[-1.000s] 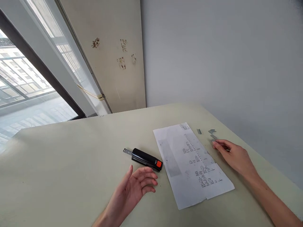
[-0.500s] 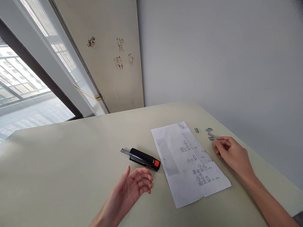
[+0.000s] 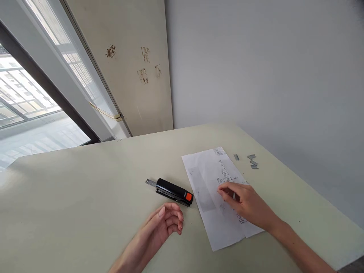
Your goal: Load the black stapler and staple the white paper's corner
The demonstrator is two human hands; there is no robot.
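Palm up with loosely curled fingers, my left hand [image 3: 163,223] is empty beside the table's front, just below the stapler. The black stapler [image 3: 174,190] has a red-orange patch at its right end, and a metal tray [image 3: 150,182] sticks out at its left end. My right hand [image 3: 241,199] is over the printed paper sheets [image 3: 204,212], thumb and forefinger pinched together; anything between the tips is too small to make out. Several grey staple strips [image 3: 253,162] lie right of the paper, with a single strip [image 3: 236,157] closer to it.
The pale table [image 3: 85,197] runs up to a grey wall [image 3: 256,68] on the right. Behind it stand a beige panel [image 3: 136,98] with peeled spots and a glass door with a dark frame [image 3: 51,81] at the left.
My right hand has moved left from the staple strips to above the paper. The thumb of my left hand has come in closer to its fingers. Stapler and paper stay in place.
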